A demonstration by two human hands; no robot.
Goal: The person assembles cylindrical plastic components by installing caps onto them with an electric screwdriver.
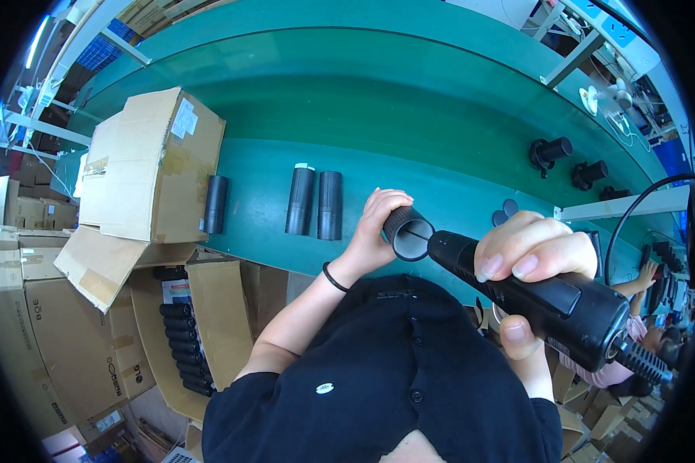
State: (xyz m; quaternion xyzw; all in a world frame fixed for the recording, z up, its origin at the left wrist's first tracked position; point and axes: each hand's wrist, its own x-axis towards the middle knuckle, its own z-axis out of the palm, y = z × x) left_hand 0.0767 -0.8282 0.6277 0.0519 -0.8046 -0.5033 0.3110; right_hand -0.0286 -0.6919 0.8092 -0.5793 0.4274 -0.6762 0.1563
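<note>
My left hand point(372, 230) is closed around a black ribbed tube point(400, 224), its open end tilted toward the right. My right hand point(534, 251) grips a black electric screwdriver point(552, 305), with a coiled strain relief at its rear end. The screwdriver's nose points at the tube, and its thin bit reaches into the open mouth. What the bit touches inside is hidden. On the green bench beyond my left hand are two similar black cylinders point(330, 205), side by side, one with a white rim at its top. Another black cylinder point(216, 204) is further left.
A large cardboard box point(189, 166) occupies the bench's left end. Below it, an open carton point(220, 316) holds several black cylinders. Small dark discs point(500, 217) lie beyond my right hand, near black fittings point(550, 151). A black cable point(622, 224) arcs at right, where another person works.
</note>
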